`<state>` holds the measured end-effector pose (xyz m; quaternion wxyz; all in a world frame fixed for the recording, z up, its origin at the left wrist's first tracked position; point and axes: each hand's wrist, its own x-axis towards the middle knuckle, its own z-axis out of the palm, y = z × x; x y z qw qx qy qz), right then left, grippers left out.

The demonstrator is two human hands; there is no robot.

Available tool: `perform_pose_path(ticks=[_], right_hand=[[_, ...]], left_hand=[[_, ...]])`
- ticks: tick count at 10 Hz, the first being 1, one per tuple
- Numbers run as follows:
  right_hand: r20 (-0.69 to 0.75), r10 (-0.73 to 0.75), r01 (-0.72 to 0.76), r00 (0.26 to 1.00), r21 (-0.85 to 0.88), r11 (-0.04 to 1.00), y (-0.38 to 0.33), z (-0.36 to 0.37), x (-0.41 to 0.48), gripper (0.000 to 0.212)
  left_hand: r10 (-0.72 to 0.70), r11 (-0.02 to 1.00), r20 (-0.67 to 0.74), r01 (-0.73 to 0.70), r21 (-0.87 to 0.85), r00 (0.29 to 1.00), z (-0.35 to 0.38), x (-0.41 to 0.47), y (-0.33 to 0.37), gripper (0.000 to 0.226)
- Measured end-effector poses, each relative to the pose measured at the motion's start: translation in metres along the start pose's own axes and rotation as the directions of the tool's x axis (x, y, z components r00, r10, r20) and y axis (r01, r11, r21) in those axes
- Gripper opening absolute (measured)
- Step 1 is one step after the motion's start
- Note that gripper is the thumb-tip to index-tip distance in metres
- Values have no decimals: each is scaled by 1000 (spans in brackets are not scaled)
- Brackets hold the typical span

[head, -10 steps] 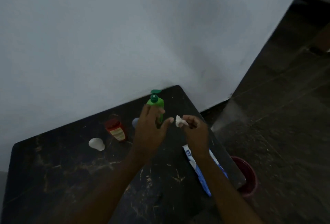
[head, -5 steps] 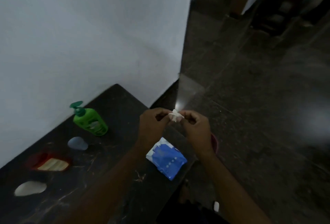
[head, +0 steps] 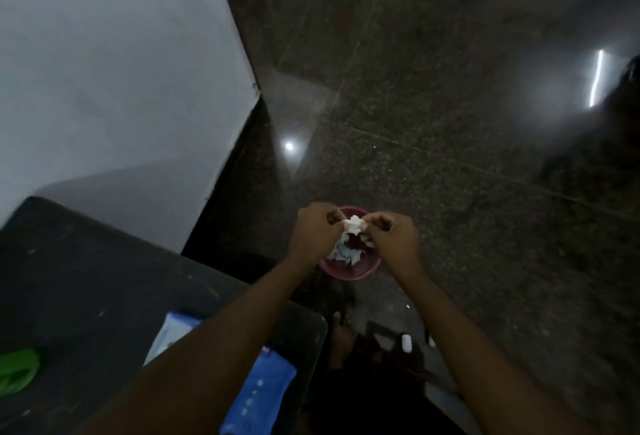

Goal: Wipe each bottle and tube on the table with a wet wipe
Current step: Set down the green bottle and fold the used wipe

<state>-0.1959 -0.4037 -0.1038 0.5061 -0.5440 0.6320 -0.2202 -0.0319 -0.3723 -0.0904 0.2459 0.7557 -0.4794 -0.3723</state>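
Dark speckled floor [head: 433, 122] filled most of the head view, with a white wall [head: 104, 70] at the left. Both hands pinched one crumpled white wipe [head: 354, 223] between their fingertips, left hand [head: 317, 232] and right hand [head: 394, 238] held together above a pink bin [head: 349, 270] holding used wipes. On the black desk [head: 86, 278], a blue wipe pack [head: 263, 382] lay near its right edge, a green bottle [head: 17, 370] farther left.

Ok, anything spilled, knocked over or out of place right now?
Nothing stands out. Both hands, left hand and right hand, pinch a crumpled wipe above the pink bin of used wipes, apparently for disposal. The blue wipe pack lies on the table.
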Motion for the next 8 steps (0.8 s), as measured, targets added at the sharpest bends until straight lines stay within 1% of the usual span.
perform_pose_path(ticks=[1, 2, 4, 5, 6, 7, 8], right_hand=[[4, 138, -138, 990, -20, 990, 58, 18, 45, 9], [-9, 265, -265, 964, -61, 962, 102, 37, 79, 6], [-129, 336, -359, 933, -261, 896, 152, 64, 124, 24], [-141, 386, -411, 912, -304, 860, 172, 68, 134, 31], [-137, 415, -437, 900, -274, 857, 175, 67, 131, 33], [-124, 394, -413, 911, -247, 877, 173, 66, 128, 36], [-88, 276, -290, 957, -281, 915, 157, 67, 122, 40]], left_hand=[[-71, 996, 85, 66, 60, 994, 47, 43, -32, 3], [-112, 988, 149, 94, 120, 982, 89, 79, -64, 6], [-200, 967, 216, 157, 199, 956, 162, 128, -117, 20], [-191, 965, 264, 132, 225, 945, 166, 132, -122, 34], [-143, 967, 326, 62, 247, 934, 155, 128, -121, 32], [-118, 960, 333, 21, 280, 935, 143, 123, -125, 29], [-130, 937, 315, 13, 349, 940, 130, 117, -122, 32]])
